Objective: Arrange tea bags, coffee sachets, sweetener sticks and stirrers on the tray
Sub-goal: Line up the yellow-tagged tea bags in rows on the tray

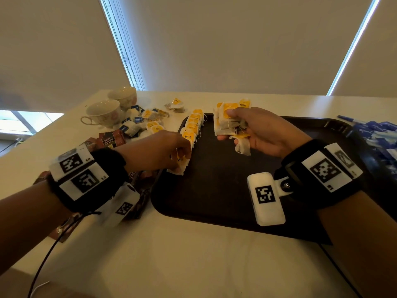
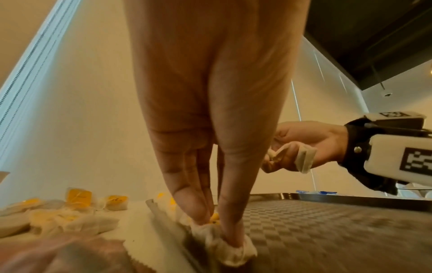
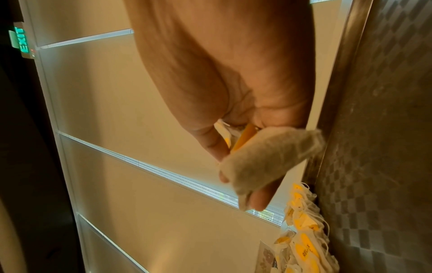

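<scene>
Pinching a tea bag [image 1: 180, 166], left hand [image 1: 159, 150]; right hand [image 1: 261, 131] clutches bags tagged, seemingly, "MOMENT".

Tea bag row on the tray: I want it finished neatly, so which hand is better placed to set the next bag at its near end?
Left. The left hand already pinches a tea bag at the row's near end; the right hand holds a bundle farther off.

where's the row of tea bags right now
In the head view, the row of tea bags lines the tray's left edge, just beyond the left hand.
</scene>
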A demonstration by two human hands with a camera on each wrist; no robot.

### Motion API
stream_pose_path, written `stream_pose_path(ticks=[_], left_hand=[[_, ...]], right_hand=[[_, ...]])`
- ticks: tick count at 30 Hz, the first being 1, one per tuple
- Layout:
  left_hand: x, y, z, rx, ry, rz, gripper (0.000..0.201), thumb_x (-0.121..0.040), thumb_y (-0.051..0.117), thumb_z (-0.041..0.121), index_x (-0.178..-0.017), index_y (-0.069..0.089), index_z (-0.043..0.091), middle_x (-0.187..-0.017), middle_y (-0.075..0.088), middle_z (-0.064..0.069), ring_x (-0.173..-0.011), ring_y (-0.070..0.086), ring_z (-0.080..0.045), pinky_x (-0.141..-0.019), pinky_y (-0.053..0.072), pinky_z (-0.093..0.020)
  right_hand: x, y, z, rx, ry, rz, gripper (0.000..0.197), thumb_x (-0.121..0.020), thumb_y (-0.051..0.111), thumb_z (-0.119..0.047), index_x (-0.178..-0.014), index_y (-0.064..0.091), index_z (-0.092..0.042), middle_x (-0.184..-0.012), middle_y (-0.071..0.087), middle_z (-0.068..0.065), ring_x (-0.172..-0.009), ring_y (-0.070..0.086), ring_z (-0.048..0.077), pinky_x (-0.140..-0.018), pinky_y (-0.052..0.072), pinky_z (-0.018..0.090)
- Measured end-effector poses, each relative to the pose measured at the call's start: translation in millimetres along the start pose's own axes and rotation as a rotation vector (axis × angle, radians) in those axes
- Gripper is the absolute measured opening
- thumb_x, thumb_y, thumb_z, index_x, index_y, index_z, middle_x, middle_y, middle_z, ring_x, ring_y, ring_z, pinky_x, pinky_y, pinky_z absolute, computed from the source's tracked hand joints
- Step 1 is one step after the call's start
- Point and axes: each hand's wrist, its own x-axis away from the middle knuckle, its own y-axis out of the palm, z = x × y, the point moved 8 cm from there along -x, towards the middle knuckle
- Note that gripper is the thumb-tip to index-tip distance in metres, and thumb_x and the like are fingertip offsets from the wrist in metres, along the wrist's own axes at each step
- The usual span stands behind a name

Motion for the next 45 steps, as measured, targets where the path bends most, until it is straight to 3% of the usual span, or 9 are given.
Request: stream_pose_path(ticks=[7, 13, 18, 21, 26, 31, 36, 41, 45], left_hand=[[-2.2, -3.6, 3.3, 0.057, -0.027, -0.036, 0.029, -0.085, 0.067, 0.018, -0.113, 0.060, 0.024, -0.106, 0.060, 0.007, -0.096, 0.059, -0.006, -0.084, 0.050, -0.024], [-2.4, -56.5, 19.2, 0.514, 0.015, 0.448, 0.017, -0.084, 0.068, 0.031, -0.097, 0.063, 0.022, -0.082, 0.067, 0.002, -0.074, 0.067, -0.010, -0.060, 0.057, -0.025], [-14.3, -63.4, 31.3, 0.568, 0.005, 0.575, 0.020, -0.084, 0.067, 0.036, -0.095, 0.059, 0.021, -0.080, 0.067, 0.003, -0.070, 0.067, -0.010, -0.055, 0.055, -0.019], [-19.8, -60.2, 33.6, 0.633, -0.005, 0.586, 0.021, -0.084, 0.068, 0.032, -0.092, 0.060, 0.014, -0.075, 0.067, 0.002, -0.068, 0.068, -0.014, -0.055, 0.054, -0.018], [-24.1, -56.8, 34.1, 0.661, -0.010, 0.553, 0.023, -0.084, 0.068, 0.030, -0.092, 0.061, 0.010, -0.071, 0.065, 0.005, -0.062, 0.064, -0.004, -0.054, 0.052, -0.015], [-21.5, -62.3, 31.5, 0.597, -0.011, 0.591, 0.019, -0.086, 0.066, 0.033, -0.088, 0.059, 0.015, -0.071, 0.065, -0.002, -0.060, 0.064, -0.015, -0.053, 0.052, -0.017], [-21.1, -64.2, 31.2, 0.529, -0.019, 0.605, 0.017, -0.085, 0.065, 0.035, -0.092, 0.059, 0.020, -0.071, 0.061, 0.006, -0.051, 0.056, 0.001, -0.056, 0.050, -0.020], [-16.1, -64.4, 36.4, 0.643, 0.040, 0.556, 0.009, -0.089, 0.063, 0.025, -0.086, 0.058, 0.018, -0.077, 0.064, 0.004, -0.062, 0.061, -0.001, -0.052, 0.050, -0.017], [1.2, -74.0, 36.8, 0.791, 0.069, 0.551, 0.009, -0.090, 0.060, 0.019, -0.091, 0.059, 0.011, -0.083, 0.070, -0.003, -0.070, 0.067, -0.010, -0.055, 0.054, -0.023]], right_hand=[[0.1, 2.5, 1.5, 0.002, 0.010, -0.024, 0.031, -0.099, 0.041, -0.022, -0.124, 0.048, -0.006, -0.095, 0.068, 0.012, -0.073, 0.068, 0.016, -0.045, 0.049, 0.019], [1.9, 6.9, 1.8, 0.033, 0.001, -0.049, 0.027, -0.099, 0.041, -0.023, -0.120, 0.051, -0.008, -0.095, 0.068, 0.010, -0.072, 0.069, 0.015, -0.046, 0.049, 0.019], [2.2, 8.2, 1.2, 0.033, -0.016, -0.060, 0.025, -0.100, 0.039, -0.025, -0.118, 0.051, -0.011, -0.097, 0.068, 0.010, -0.073, 0.069, 0.016, -0.048, 0.050, 0.020], [1.6, 9.3, 1.1, 0.000, -0.015, -0.071, 0.030, -0.100, 0.037, -0.029, -0.119, 0.050, -0.010, -0.102, 0.067, 0.014, -0.076, 0.067, 0.021, -0.048, 0.050, 0.021], [0.0, 9.3, 3.2, -0.029, 0.014, -0.085, 0.050, -0.099, 0.031, -0.045, -0.122, 0.055, -0.008, -0.110, 0.067, 0.020, -0.081, 0.067, 0.027, -0.047, 0.049, 0.021], [0.1, 11.2, 3.2, -0.014, 0.026, -0.101, 0.059, -0.096, 0.024, -0.056, -0.120, 0.056, -0.012, -0.103, 0.069, 0.015, -0.079, 0.069, 0.025, -0.047, 0.049, 0.022], [0.2, 16.3, 6.7, 0.023, 0.036, -0.156, 0.070, -0.093, 0.019, -0.062, -0.124, 0.055, -0.012, -0.111, 0.067, 0.019, -0.081, 0.068, 0.027, -0.048, 0.051, 0.023], [1.2, 16.8, 8.3, 0.008, 0.056, -0.188, 0.064, -0.095, 0.021, -0.059, -0.116, 0.060, -0.012, -0.109, 0.068, 0.017, -0.083, 0.067, 0.027, -0.047, 0.050, 0.021], [2.0, 12.1, 7.0, -0.046, 0.050, -0.171, 0.043, -0.098, 0.034, -0.045, -0.114, 0.058, -0.013, -0.104, 0.068, 0.012, -0.079, 0.066, 0.022, -0.043, 0.046, 0.018]])
